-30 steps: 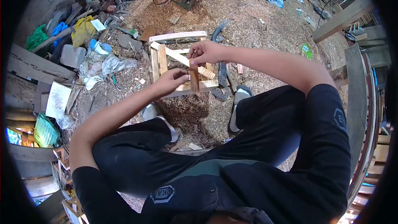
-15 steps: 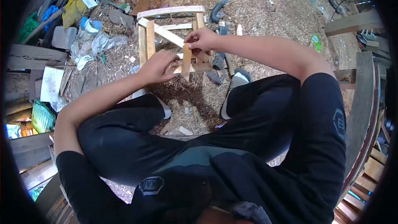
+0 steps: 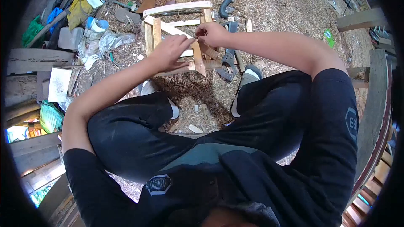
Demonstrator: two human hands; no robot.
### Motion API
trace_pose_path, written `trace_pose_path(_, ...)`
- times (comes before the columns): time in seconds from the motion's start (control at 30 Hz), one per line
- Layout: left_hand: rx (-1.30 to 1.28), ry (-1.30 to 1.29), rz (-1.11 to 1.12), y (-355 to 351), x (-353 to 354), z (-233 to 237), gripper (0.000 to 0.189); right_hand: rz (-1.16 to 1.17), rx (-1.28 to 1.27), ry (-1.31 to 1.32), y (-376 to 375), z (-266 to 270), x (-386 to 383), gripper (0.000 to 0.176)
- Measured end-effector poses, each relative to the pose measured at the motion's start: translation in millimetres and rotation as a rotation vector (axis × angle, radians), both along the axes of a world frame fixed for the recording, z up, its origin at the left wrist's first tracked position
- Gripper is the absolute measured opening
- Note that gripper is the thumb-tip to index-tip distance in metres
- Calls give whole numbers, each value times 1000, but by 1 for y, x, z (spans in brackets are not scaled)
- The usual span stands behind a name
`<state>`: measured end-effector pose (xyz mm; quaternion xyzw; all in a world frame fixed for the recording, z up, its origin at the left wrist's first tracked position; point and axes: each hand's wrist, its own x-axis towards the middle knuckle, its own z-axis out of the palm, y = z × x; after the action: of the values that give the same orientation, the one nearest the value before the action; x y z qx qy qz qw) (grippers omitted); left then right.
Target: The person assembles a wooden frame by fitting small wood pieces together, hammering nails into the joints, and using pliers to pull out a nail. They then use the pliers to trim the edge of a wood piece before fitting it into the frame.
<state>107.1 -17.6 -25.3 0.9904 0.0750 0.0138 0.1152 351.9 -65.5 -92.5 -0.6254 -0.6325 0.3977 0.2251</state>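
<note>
Wooden strip (image 3: 197,57): above near edge of wooden frame (image 3: 178,7)
Right hand (image 3: 212,35): fingers pinching strip's upper end
Left hand (image 3: 169,52): half open beside it, hold unclear

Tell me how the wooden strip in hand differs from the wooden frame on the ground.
The wooden strip is one small piece; the wooden frame is larger, of several bars. The strip is hand-held; the frame rests on the ground. The strip looks browner than the frame's far bar. Both are wooden.

Bright daylight (black, curved edges).
</note>
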Motion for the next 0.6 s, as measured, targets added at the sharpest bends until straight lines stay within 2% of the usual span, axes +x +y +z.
trace_pose_path(0.13,103,179,-99,39,1,37,76,-29,114,-58,-9,23,19,24)
trace_pose_path(0.17,95,180,-91,43,1,42,66,-61,126,-57,-12,29,26,25)
trace_pose_path(0.2,98,170,-92,50,-1,39,66,-90,136,-57,-16,35,32,25)
trace_pose_path(0.3,77,187,-290,69,5,26,53,-72,158,-150,-53,73,46,25)
trace_pose_path(0.43,-73,65,-372,94,31,-2,53,21,41,-308,-110,101,33,28)
trace_pose_path(0.47,-77,54,-390,97,35,-8,53,-60,-74,-279,-120,105,19,31)
trace_pose_path(0.53,-113,157,-340,103,43,-23,54,-292,-111,-229,-139,90,-12,37)
trace_pose_path(0.6,-101,218,-366,104,47,-38,54,-525,138,-267,-155,50,-53,43)
